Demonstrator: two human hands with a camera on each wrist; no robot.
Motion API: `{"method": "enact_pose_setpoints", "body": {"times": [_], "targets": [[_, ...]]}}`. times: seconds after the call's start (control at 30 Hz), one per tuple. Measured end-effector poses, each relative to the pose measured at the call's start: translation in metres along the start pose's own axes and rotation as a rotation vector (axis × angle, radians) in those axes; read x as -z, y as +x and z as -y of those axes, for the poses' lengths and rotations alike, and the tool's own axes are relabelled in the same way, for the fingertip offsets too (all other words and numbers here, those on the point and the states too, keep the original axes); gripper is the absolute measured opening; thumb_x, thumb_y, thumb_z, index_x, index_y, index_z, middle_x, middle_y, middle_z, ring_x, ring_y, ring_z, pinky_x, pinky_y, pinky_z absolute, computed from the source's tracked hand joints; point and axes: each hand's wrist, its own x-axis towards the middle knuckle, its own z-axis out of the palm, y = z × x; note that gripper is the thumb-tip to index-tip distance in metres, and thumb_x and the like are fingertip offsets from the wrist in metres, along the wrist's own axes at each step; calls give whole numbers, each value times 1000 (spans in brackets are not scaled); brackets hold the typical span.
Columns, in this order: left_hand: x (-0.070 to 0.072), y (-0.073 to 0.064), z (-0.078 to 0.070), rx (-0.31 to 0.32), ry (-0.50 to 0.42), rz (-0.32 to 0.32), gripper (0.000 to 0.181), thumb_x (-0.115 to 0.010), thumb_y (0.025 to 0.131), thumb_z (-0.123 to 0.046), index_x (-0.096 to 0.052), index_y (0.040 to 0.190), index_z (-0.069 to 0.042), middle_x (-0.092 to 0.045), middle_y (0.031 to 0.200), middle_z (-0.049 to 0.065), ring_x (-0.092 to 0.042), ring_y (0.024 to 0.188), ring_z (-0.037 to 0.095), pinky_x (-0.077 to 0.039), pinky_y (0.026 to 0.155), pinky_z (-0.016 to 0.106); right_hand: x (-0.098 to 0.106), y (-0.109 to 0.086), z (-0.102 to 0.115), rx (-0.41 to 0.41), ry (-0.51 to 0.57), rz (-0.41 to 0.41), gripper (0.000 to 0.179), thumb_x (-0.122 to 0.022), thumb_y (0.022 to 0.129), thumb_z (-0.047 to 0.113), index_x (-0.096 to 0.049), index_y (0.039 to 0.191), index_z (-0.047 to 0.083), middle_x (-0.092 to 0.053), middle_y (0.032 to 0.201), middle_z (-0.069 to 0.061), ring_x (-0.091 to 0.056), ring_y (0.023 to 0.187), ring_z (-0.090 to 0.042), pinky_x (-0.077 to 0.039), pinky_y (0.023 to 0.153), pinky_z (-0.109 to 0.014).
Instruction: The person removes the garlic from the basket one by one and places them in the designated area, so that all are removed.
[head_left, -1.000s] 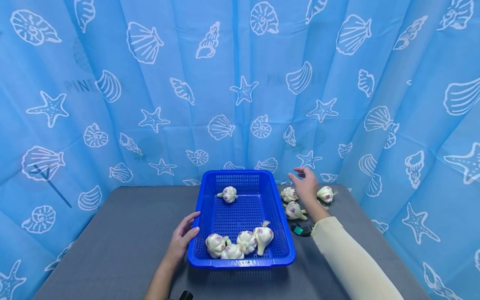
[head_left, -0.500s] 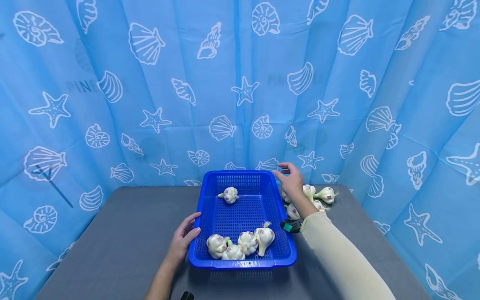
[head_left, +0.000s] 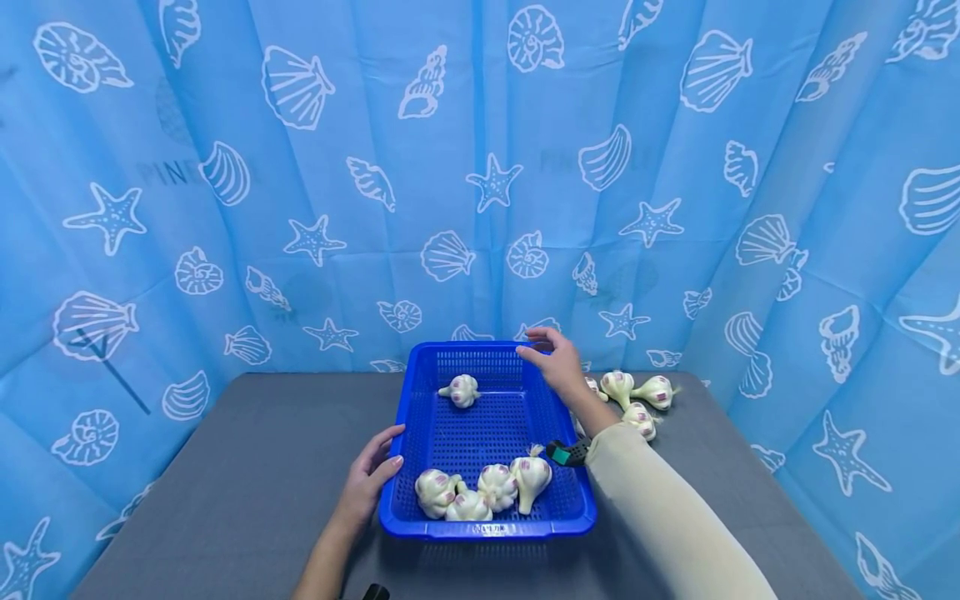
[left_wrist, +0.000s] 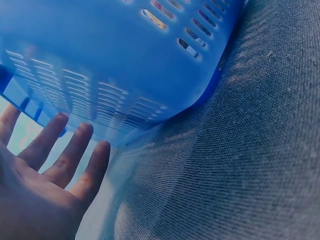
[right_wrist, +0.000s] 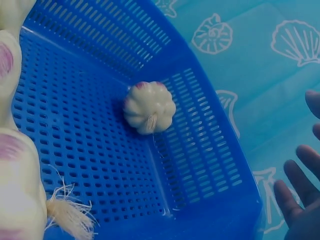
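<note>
My left hand rests against the left rim of a blue plastic basket. In the left wrist view its fingers lie fairly straight against the basket's slotted outer wall. Over the far right corner of the basket hovers my right hand, holding nothing. Its fingers are spread and slightly bent outside the rim in the right wrist view. A single garlic bulb lies near the far left of the basket; several more bulbs cluster along its near side.
Several garlic bulbs lie on the grey cloth-covered table to the right of the basket, partly hidden by the right forearm. A blue shell-print curtain hangs behind the table. A black object pokes in at the bottom edge.
My right hand has moved left from above the loose garlic bulbs to the basket's far right corner. The left hand and the bulbs in the basket have stayed put.
</note>
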Motion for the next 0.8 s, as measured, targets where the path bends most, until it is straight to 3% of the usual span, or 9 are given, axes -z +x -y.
{"method": "enact_pose_setpoints", "body": {"times": [0.5, 0.8], "targets": [[0, 0, 0, 6, -2, 3, 44, -54, 97, -13, -49, 140, -8, -45, 142, 24, -46, 125, 43, -42, 95, 57, -14, -1, 5, -131, 85, 253, 50, -68, 92, 18, -50, 134, -3, -50, 135, -28, -51, 121, -38, -45, 94, -51], [0, 0, 0, -3, 4, 0, 44, -54, 96, -12, -49, 140, -7, -46, 141, 25, -47, 124, 43, -42, 95, 56, -29, 1, 2, -162, 69, 315, 53, -70, 90, 19, -50, 135, -3, -49, 137, -26, -51, 122, -37, -43, 97, -52]]}}
